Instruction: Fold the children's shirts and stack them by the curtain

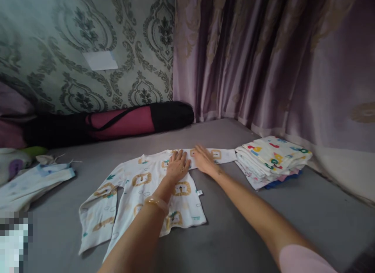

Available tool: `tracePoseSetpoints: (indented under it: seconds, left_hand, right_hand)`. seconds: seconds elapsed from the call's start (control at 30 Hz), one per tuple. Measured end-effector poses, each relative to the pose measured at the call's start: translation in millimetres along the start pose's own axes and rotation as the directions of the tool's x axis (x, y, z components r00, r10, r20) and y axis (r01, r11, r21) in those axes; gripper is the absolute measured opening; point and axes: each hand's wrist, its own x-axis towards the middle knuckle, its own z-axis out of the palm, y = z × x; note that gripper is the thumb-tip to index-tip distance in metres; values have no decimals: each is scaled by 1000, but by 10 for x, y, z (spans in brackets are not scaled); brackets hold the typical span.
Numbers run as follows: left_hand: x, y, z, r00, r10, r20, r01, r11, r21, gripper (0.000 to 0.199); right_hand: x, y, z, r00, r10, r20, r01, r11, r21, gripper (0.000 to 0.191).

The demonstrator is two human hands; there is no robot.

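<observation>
Currently, we have the white lion-print shirt (149,183) spread on the smooth grey surface (216,237). We rest the left hand (178,166) open and flat on its upper part; the right hand (203,158) lies over its sleeve (225,156), but we cannot tell whether it pinches cloth. Excess outward push there could, we judge, disturb the folded-cloth stack (272,157) just right of the shirt. Beyond the shirt we find a black-and-red bag (123,123), purple curtains (234,58) and patterned wallpaper (129,38).

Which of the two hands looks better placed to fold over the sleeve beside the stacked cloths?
Probably the right: the right hand is on that sleeve, on the side nearer the stacked cloths. The left hand lies on the shirt's body.
</observation>
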Motion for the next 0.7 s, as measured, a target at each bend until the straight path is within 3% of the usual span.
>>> tracePoseSetpoints:
  seconds: [0.07, 0.13, 0.27, 0.43, 0.6, 0.7]
  left_hand:
    - [-1, 4, -2, 1000, -10, 4, 10, 1000, 21, 49]
    - [0, 8, -2, 1000, -3, 8, 3, 999, 36, 51]
    - [2, 15, 9, 1000, 2, 12, -3, 999, 50, 55]
    - [-1, 19, 31, 1000, 7, 17, -8, 998, 55, 56]
    - [17, 51, 3, 998, -13, 55, 12, 1000, 12, 56]
    - [100, 26, -98, 984, 5, 177, 19, 991, -134, 59]
  right_hand:
    - [21, -184, 118, 999, -32, 43, 26, 991, 132, 54]
    - [0, -210, 179, 996, -14, 85, -3, 981, 193, 62]
    - [-142, 168, 143, 985, 81, 154, -103, 985, 137, 70]
    - [-330, 734, 32, 923, 335, 191, -330, 942, -58, 67]
    - [-378, 850, 69, 926, 350, 142, -333, 934, -127, 64]
    - [-341, 871, 112, 928, 348, 136, -331, 934, -132, 67]
